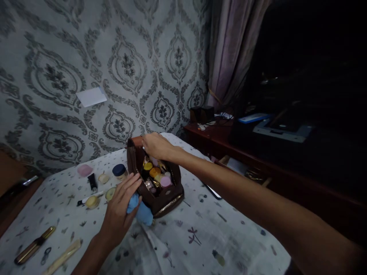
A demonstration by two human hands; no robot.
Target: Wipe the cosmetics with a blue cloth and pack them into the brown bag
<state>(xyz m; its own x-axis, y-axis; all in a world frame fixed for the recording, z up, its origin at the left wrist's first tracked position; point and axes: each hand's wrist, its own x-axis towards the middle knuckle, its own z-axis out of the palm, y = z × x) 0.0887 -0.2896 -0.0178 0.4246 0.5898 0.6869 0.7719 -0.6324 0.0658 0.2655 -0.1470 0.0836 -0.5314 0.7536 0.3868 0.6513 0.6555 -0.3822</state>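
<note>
A brown cosmetic bag (169, 200) stands unzipped on the patterned cloth, filled with several small jars and bottles, among them a pink-lidded jar (165, 181) and an orange-lidded jar (155, 172). My left hand (119, 208) holds a bunched blue cloth (144, 214) under its palm, with the fingertips against the bag's left side. At the bag's far end, my right hand (156, 146) is closed, its fingers curled down by the inner rim. A tiny white bit shows at those fingertips; what they grip is hidden.
Left of the bag lie a blue-lidded jar (119, 171), a black tube (92, 182), a pink item (85, 170), a yellow-lidded jar (92, 202) and a gold-and-dark stick (34, 246). A phone-like edge (214, 193) shows beyond my right forearm. A dark red desk (212, 133) stands at right.
</note>
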